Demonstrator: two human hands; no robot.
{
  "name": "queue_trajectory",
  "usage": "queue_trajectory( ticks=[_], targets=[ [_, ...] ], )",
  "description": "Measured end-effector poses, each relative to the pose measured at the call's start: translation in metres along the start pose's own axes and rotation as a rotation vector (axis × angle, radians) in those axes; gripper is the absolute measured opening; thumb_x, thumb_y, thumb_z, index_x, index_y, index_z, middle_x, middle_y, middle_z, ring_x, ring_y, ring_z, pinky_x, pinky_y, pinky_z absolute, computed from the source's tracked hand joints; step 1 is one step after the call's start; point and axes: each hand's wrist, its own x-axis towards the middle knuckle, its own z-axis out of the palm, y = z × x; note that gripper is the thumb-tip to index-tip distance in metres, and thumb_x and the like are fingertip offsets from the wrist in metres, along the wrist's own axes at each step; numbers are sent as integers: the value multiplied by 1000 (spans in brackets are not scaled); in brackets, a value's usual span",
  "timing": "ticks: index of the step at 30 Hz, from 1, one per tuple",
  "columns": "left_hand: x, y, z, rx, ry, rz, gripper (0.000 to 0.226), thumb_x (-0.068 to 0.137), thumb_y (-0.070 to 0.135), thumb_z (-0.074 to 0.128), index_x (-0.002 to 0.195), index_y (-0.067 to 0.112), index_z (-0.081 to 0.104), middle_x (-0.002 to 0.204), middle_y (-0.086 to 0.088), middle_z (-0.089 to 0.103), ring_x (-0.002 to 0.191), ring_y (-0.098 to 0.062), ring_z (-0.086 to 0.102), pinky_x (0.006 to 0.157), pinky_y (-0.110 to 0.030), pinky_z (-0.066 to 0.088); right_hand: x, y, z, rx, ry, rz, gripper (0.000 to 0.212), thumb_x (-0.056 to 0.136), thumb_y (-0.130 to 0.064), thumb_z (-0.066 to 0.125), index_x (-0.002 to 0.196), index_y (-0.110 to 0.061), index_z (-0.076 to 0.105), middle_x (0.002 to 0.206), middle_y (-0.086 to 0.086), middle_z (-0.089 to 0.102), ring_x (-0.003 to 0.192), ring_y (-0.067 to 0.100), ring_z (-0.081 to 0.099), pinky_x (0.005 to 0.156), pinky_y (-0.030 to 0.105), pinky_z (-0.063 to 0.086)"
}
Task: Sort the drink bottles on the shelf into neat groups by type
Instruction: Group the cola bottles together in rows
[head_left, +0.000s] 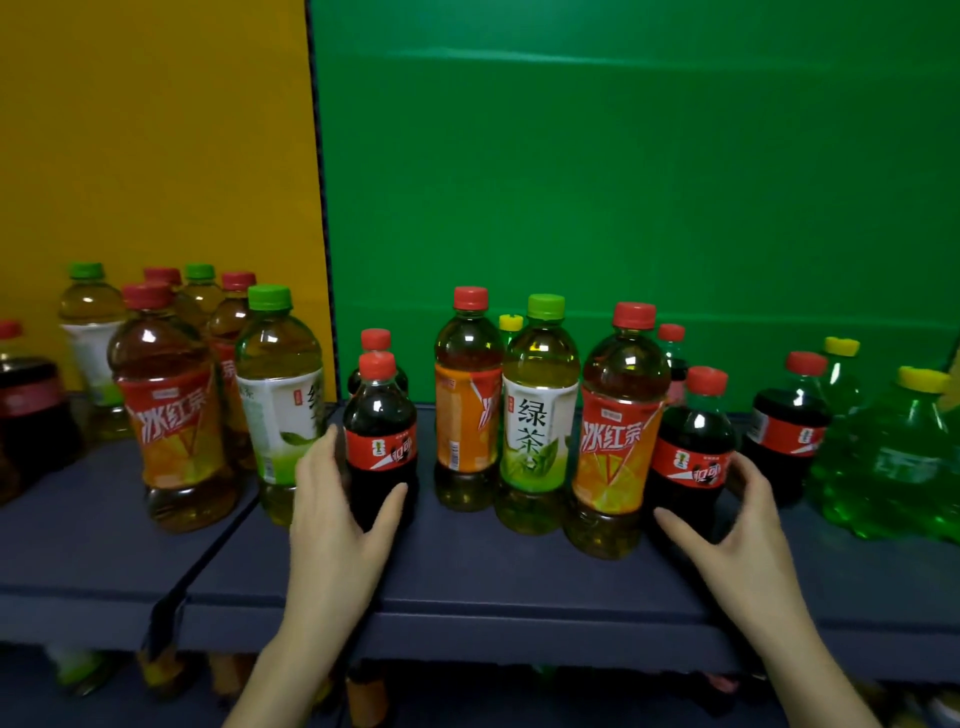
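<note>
My left hand (332, 499) wraps around a small cola bottle (382, 431) with a red cap, standing left of centre on the dark shelf (467, 577). My right hand (737, 525) curls around another small cola bottle (693, 447) to the right, fingers behind it and thumb in front. Between them stand an iced red tea bottle (465, 400), a green tea bottle (537, 415) and a second iced red tea bottle (615, 431). A further cola bottle (376, 343) hides behind the left one.
On the left stands a mixed cluster of iced red tea (171, 410) and green tea bottles (278, 400), with a cola bottle (28, 410) at the far left. On the right are a cola bottle (792, 421) and green soda bottles (898, 457). A lower shelf holds more bottles.
</note>
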Motion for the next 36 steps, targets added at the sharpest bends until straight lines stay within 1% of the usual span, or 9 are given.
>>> queue_trajectory(
  ticks=[3, 7, 12, 15, 19, 23, 27, 32, 36],
  targets=[
    [-14, 14, -6, -71, 107, 214, 43, 84, 21, 58, 122, 3, 49, 118, -5, 49, 115, -8, 43, 101, -16, 33, -16, -4, -2, 28, 131, -116, 74, 73, -7, 74, 137, -9, 36, 139, 7, 39, 129, 22, 38, 105, 28, 31],
    [-10, 31, 4, -194, -133, 227, 48, 89, 25, 56, 134, 17, 40, 131, 9, 43, 124, 9, 35, 102, -8, 28, -26, -19, 3, 164, 159, -302, 55, 79, 0, 66, 123, -25, 46, 125, -5, 48, 111, -2, 49, 94, 4, 36],
    [11, 42, 37, -234, -349, 50, 76, 91, 20, 54, 148, 17, 3, 150, 13, 11, 139, -3, 11, 114, -24, 15, -25, -32, 25, 217, -28, -269, 63, 82, -11, 65, 134, -33, 37, 133, -23, 44, 124, -6, 41, 99, 10, 35],
    [28, 39, 55, -367, -459, -119, 76, 88, 17, 59, 145, 12, 10, 146, -4, 34, 134, -19, 35, 112, -41, 32, -26, -36, 37, 199, -51, -222, 74, 82, -16, 66, 143, -29, 25, 124, -34, 40, 117, -16, 40, 98, 17, 34],
    [37, 36, 67, -420, -447, -258, 63, 86, 14, 63, 136, 13, 26, 130, -6, 48, 120, -20, 49, 104, -40, 41, -21, -42, 44, 89, -23, -194, 85, 80, -24, 70, 146, -22, 17, 135, -8, 44, 122, 8, 44, 102, 28, 36],
    [32, 32, 70, -336, -376, -233, 63, 85, 22, 65, 134, 12, 27, 130, -8, 48, 119, -23, 50, 101, -47, 43, -19, -46, 54, -54, 52, -212, 92, 78, -23, 72, 147, -12, 12, 139, 7, 38, 128, 15, 32, 101, 18, 25],
    [24, 37, 66, -259, -307, -175, 61, 85, 22, 64, 132, 8, 29, 129, -9, 47, 118, -23, 49, 99, -45, 44, -18, -42, 58, -95, 63, -213, 95, 76, -27, 74, 145, -14, 10, 143, 8, 35, 127, 24, 42, 101, 42, 42],
    [14, 41, 58, -205, -259, -116, 61, 83, 27, 66, 131, 10, 33, 125, -5, 49, 113, -20, 51, 93, -34, 45, -19, -38, 53, -68, 35, -218, 94, 75, -34, 73, 145, -17, 12, 137, 6, 43, 124, 23, 44, 99, 41, 42],
    [8, 42, 45, -199, -250, -88, 62, 74, 37, 73, 124, 15, 43, 118, -1, 52, 105, -12, 52, 87, -28, 44, -20, -35, 45, -4, -15, -197, 88, 75, -41, 69, 144, -18, 19, 133, 2, 47, 117, 16, 47, 93, 32, 41]
  ],
)
